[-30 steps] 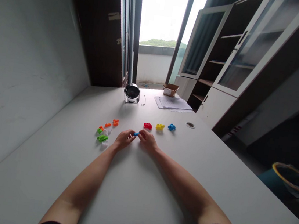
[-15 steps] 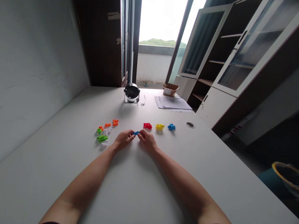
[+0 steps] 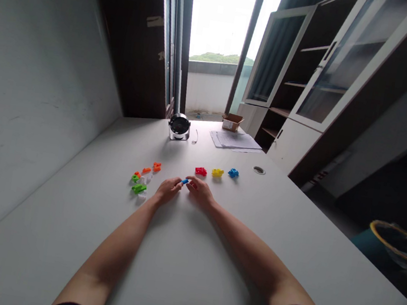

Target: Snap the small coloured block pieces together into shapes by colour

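Between my hands is a small blue plastic toy piece (image 3: 184, 181), low over the table. My left hand (image 3: 169, 190) pinches it between thumb and fingers. My right hand (image 3: 199, 191) is close on the other side, thumb and index finger apart, the index fingertip at the piece's upper end. Just beyond the right hand, a red plastic toy (image 3: 201, 171), a yellow one (image 3: 217, 173) and a blue one (image 3: 233, 173) form a row. Loose green pieces (image 3: 139, 189), orange pieces (image 3: 147, 170) and white pieces (image 3: 144, 180) lie left of my left hand.
On the white table (image 3: 172, 269), a round black device on a stand (image 3: 179, 126) is at the back. Papers (image 3: 236, 141) and a small open cardboard box (image 3: 232, 122) are at the back right, near a cable hole (image 3: 259, 170). A wall (image 3: 37, 99) borders the left side.
My right thumb and index finger have spread apart at the small blue piece, which has turned slightly. My left hand keeps its pinch. The other toys have not moved.
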Tool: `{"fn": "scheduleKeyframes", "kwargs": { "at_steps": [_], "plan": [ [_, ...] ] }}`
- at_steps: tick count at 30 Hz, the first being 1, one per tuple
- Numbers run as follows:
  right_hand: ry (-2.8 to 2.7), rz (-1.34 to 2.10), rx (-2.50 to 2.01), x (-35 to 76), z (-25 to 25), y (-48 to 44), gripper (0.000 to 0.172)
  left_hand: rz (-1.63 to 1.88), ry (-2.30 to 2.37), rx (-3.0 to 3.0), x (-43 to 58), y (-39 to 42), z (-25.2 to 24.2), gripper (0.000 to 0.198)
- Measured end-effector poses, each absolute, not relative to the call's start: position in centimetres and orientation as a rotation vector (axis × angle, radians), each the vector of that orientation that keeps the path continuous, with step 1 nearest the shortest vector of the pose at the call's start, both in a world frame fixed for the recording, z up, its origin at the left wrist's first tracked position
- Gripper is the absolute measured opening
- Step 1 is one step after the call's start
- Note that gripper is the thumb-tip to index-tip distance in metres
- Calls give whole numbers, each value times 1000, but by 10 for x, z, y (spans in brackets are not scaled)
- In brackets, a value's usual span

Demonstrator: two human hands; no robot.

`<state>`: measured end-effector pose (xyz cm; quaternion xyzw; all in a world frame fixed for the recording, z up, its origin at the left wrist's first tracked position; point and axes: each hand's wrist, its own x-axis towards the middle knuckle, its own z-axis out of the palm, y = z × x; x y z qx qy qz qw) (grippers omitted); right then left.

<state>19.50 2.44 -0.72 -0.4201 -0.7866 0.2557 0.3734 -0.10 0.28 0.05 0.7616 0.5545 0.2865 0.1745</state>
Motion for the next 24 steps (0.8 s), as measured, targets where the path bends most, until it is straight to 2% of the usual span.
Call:
{"fn": "scheduleKeyframes", "kwargs": {
  "at_steps": [8,15,24],
  "plan": [
    [-2029,636,-1066,195,-6,23,26,785,1547,2112,-2,2,3,30],
    [-2053,625,-1029,196,-5,22,29,787,1539,2148,-2,3,1,30],
    [-2049,558,-1103,194,-7,22,18,844,1554,2083,1,0,5,24]
  ]
}}
